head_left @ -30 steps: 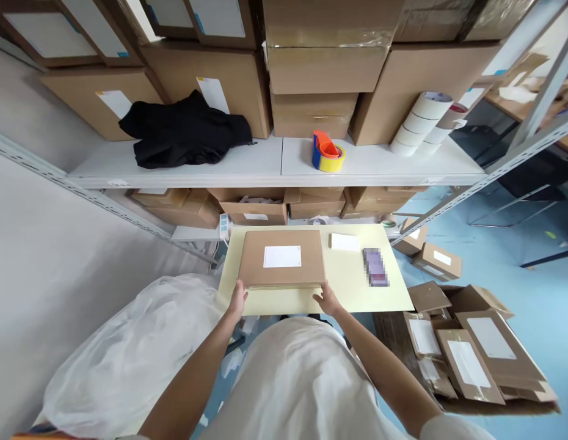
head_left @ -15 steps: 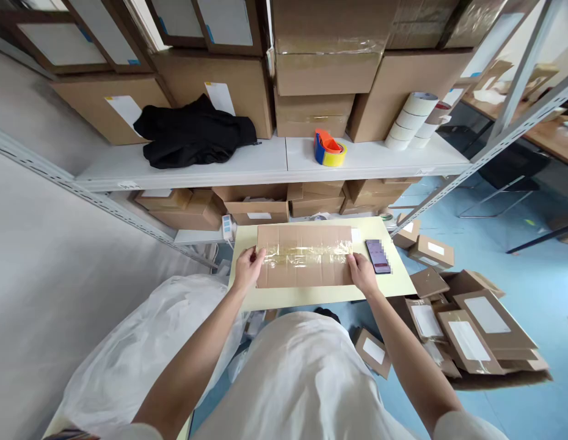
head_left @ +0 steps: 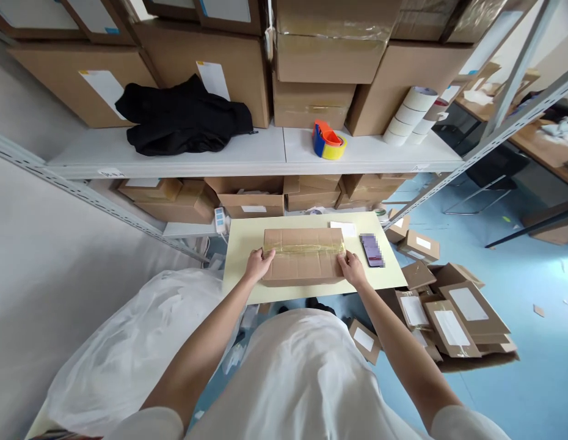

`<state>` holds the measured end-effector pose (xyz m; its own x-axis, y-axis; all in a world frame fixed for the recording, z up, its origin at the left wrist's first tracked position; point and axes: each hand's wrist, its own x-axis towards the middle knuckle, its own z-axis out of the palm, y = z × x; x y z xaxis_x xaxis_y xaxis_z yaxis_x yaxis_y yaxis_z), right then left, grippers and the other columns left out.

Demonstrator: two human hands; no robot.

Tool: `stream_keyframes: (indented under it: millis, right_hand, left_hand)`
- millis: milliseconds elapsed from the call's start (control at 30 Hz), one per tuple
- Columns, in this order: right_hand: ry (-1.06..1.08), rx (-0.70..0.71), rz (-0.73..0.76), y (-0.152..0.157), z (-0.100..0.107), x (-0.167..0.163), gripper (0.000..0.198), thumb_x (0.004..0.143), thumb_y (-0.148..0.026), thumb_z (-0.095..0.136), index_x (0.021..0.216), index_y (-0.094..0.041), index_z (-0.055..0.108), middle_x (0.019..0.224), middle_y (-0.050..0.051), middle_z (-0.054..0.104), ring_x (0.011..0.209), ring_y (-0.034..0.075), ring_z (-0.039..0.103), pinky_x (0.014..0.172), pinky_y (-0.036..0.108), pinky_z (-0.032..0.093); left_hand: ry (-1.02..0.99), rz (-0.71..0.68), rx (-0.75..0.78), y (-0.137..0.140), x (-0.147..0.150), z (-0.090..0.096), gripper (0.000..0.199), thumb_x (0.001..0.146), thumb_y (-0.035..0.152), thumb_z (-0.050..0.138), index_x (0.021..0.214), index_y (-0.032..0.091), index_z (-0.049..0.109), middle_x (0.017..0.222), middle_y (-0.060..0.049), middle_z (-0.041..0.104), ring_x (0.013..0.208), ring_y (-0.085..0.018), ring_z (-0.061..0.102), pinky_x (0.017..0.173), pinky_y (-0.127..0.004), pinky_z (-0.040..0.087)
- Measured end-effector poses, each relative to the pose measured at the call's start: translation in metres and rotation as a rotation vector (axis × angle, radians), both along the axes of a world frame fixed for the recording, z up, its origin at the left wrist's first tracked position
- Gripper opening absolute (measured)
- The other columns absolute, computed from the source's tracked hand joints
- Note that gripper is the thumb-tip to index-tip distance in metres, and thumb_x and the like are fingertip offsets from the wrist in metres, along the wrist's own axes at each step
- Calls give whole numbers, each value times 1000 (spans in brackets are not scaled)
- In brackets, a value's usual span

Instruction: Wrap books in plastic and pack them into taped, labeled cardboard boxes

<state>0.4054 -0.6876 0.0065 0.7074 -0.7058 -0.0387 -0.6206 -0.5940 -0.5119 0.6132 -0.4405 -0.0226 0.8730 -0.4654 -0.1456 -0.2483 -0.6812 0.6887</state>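
A brown cardboard box [head_left: 305, 267], with a strip of clear yellowish tape along its top, is between my hands over the pale yellow table [head_left: 240, 235]. My left hand [head_left: 259, 265] grips the box's left end, thumb on top near the tape. At the right end, my right hand [head_left: 352, 267] grips it the same way. The undersides of both hands are hidden. A phone [head_left: 372, 250] lies on the table to the right of my right hand. Behind the box lies a white paper or label [head_left: 342, 228].
A grey shelf [head_left: 183, 162] beyond the table bears a black garment [head_left: 187, 119], a tape dispenser [head_left: 328, 140], white rolls [head_left: 410, 116] and large boxes. White plastic sheeting [head_left: 142, 342] bulges at the left. Cardboard boxes [head_left: 453, 327] are heaped on the floor at right.
The box has tipped so that its front side shows and the tape strip looks narrower. Both hands have kept hold of its ends. More of the white paper behind it is visible.
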Motion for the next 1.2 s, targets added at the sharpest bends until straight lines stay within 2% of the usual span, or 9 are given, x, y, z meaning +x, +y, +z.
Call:
stream_keyframes:
  millis: [233,467,600,667,767,833,933,1033,1200]
  right_hand:
    - [-95,94,-6,-8,-10,-2,59,89,-53,40,134,-15,49,102,13,60,90,23,60,86,37,46]
    - [-121,182,57,-12,-11,-1,58,90,-52,41,136,-16,46,105,13,59,83,22,61,83,40,49]
    - [-145,231,95,-11,-10,-2,56,91,-49,44,139,-19,42,111,13,57,81,21,62,84,41,50]
    - [-155,277,155,-15,-11,-4,59,91,-48,47,141,-18,39,113,14,57,81,20,63,85,41,51]
    - [-166,426,309,-39,-17,-6,55,93,-46,45,140,-18,43,113,12,59,83,18,64,80,35,54]
    - [-131,431,304,-67,-26,-2,47,95,-41,41,134,-17,51,111,13,62,88,19,65,80,34,54]
    - [54,209,221,-117,-45,21,40,94,-27,45,131,-15,55,119,17,63,103,25,63,89,39,51]
    - [208,70,306,-158,-68,56,45,88,-12,49,133,-15,52,137,18,53,123,28,53,101,42,43]
    - [317,-49,440,-186,-102,92,47,87,-7,48,134,-8,47,150,22,35,139,32,31,108,49,31]
  left_hand:
    - [88,-11,46,5,4,9,52,82,52,53,117,14,60,109,-16,66,106,-28,62,87,-34,46]
    - [111,-18,99,10,-2,16,53,84,50,49,124,16,55,110,-13,67,94,-25,66,84,-36,50]
    - [-118,61,157,3,-7,23,73,82,46,53,142,8,35,132,-24,49,118,-31,55,96,-43,47]
    - [-316,40,168,-8,-10,31,71,82,41,54,140,6,35,136,-26,43,131,-36,42,103,-50,40]
    - [-477,-70,172,-40,-13,47,60,84,40,54,135,10,43,137,-25,41,134,-38,36,105,-55,36]
    - [-498,-185,173,-70,-14,59,53,86,42,53,130,13,49,137,-22,43,131,-36,41,104,-53,38]
    - [-483,-370,162,-125,-15,73,46,87,42,51,124,15,56,132,-18,50,125,-33,47,104,-48,39]
    - [-419,-501,151,-186,-12,77,41,88,40,51,122,18,57,129,-13,55,123,-30,50,106,-44,38]
    - [-225,-537,193,-267,-1,57,35,90,31,49,121,20,60,121,-12,63,116,-27,56,103,-41,40]
